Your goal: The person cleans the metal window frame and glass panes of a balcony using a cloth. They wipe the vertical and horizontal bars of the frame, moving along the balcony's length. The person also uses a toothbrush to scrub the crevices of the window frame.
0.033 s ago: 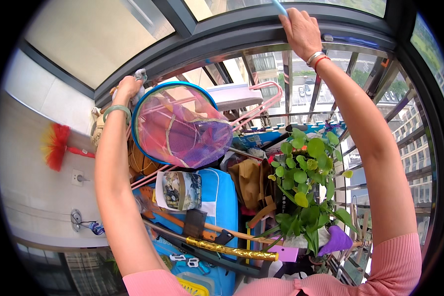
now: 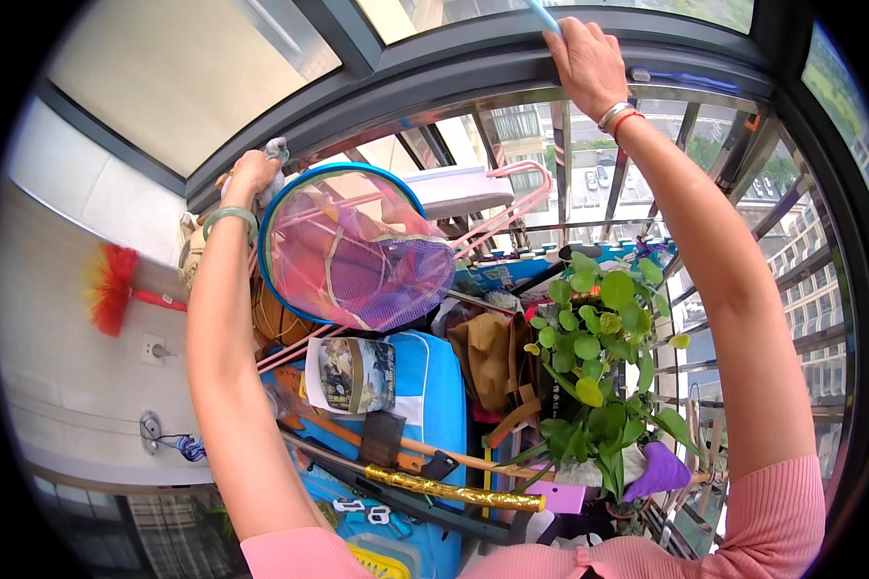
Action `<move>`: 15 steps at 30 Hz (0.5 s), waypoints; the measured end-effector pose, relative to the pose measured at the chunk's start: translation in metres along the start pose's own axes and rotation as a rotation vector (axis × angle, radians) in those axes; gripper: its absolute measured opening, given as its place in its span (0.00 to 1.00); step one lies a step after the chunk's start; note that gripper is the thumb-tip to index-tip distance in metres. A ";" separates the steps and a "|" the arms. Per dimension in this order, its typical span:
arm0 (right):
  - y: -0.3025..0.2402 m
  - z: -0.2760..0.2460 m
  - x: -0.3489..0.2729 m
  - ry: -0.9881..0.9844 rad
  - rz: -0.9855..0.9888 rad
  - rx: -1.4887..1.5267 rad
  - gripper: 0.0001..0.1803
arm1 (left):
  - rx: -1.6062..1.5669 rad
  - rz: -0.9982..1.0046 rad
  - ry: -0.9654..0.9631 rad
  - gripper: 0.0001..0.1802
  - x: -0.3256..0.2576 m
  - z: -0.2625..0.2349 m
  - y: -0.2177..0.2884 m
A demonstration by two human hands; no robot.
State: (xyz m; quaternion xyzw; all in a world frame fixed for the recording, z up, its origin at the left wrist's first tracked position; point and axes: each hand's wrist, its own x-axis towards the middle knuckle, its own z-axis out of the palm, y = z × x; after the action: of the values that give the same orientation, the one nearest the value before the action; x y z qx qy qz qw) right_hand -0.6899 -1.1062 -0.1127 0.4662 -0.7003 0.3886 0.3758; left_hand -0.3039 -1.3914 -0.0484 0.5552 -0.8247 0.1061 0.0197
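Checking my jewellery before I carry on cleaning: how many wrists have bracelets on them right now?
2. A pale green bangle circles the left wrist by the mesh hamper; silver and red bands sit on the right wrist, up at the window frame.

At twelve o'clock the blue tool (image 2: 543, 13) runs off the top edge. The left hand (image 2: 251, 174) hides most of the grey cloth (image 2: 277, 152); its grip is unclear.
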 end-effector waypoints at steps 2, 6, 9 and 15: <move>-0.002 0.005 0.000 0.033 -0.019 0.016 0.14 | -0.063 -0.037 -0.039 0.25 -0.005 -0.007 0.002; -0.003 0.006 0.000 0.033 -0.030 0.007 0.14 | -0.004 0.076 -0.021 0.24 -0.002 -0.011 0.013; -0.007 0.003 -0.001 0.002 0.001 -0.013 0.14 | -0.004 0.118 0.030 0.23 -0.005 -0.009 0.026; -0.005 0.002 0.000 0.022 -0.007 -0.018 0.14 | 0.032 0.203 -0.015 0.21 -0.022 -0.025 0.071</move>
State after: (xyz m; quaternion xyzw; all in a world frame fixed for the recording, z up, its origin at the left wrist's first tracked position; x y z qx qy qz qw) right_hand -0.6852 -1.1097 -0.1126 0.4611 -0.6978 0.3862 0.3891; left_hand -0.3629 -1.3407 -0.0382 0.4700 -0.8749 0.1164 -0.0062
